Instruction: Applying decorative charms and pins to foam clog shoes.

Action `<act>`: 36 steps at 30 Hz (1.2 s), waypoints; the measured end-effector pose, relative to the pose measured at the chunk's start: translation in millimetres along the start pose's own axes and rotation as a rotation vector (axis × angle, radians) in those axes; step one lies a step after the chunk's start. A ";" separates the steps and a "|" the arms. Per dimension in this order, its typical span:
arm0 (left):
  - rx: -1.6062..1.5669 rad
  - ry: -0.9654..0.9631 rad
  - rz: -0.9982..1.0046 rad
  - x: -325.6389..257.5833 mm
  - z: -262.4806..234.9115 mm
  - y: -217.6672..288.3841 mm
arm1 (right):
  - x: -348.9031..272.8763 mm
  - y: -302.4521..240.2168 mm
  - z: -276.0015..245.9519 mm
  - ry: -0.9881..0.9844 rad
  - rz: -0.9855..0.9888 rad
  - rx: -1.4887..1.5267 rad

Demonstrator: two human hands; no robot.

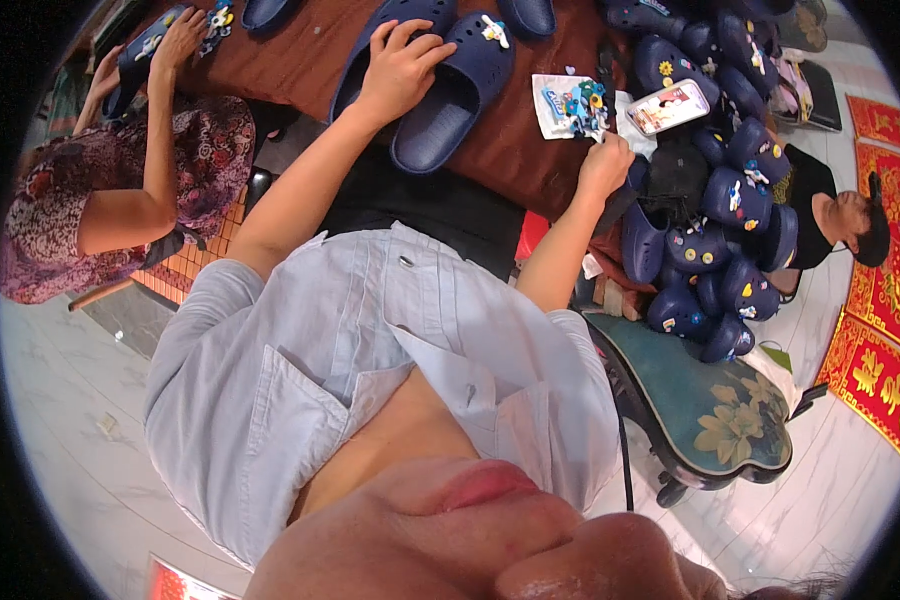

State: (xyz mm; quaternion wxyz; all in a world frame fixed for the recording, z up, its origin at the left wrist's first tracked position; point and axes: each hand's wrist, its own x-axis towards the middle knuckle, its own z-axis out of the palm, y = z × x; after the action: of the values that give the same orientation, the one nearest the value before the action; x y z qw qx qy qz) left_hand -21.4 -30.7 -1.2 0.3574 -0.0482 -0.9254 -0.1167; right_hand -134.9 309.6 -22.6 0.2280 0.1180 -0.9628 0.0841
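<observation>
The left hand [402, 62] lies palm down, fingers spread and curled, over a pair of dark blue clogs [455, 90] on the brown surface [310, 55]. The clogs lie side by side, touching, their long axes running from the toes at the far upper right down toward the open heels at the lower left, nearer the person. The right-hand clog of the pair carries a small white charm [494, 30] on its toe. The fingertips rest on the seam between the two shoes.

The right hand [606, 165] is closed in a pinch at the edge of a white packet of coloured charms [568, 106], which lies flat on the surface just right of the clogs; what exactly sits between the fingers cannot be made out. Beside the packet lies a small clear box [667, 106] with a pink-and-white inside, tilted.

To the right, a heap of dark blue clogs [720, 240] already dotted with charms spills down past the surface's edge, above a green cushioned chair [710, 400].

At the upper left, another person's hand [178, 38] rests on a further blue clog [140, 55].
</observation>
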 end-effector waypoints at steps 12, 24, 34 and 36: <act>-0.014 0.006 -0.011 2.8 2.8 4.9 | 7.6 12.3 -3.4 0.214 0.244 0.378; -0.047 0.013 -0.031 4.1 3.7 5.8 | 94.7 -151.1 0.7 -0.468 0.080 1.487; -0.071 0.040 -0.040 0.8 8.7 6.3 | 152.3 -249.9 62.7 -0.619 -0.225 1.021; -0.087 0.036 -0.035 0.0 8.3 7.1 | 153.4 -255.1 64.5 -0.579 -0.298 0.875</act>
State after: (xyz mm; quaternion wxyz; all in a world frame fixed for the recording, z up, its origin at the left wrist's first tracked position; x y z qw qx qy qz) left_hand -25.6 -21.8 -5.8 0.3694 -0.0454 -0.9136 -0.1639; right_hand -227.4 22.3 18.5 -0.1072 0.3553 -0.8343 0.4077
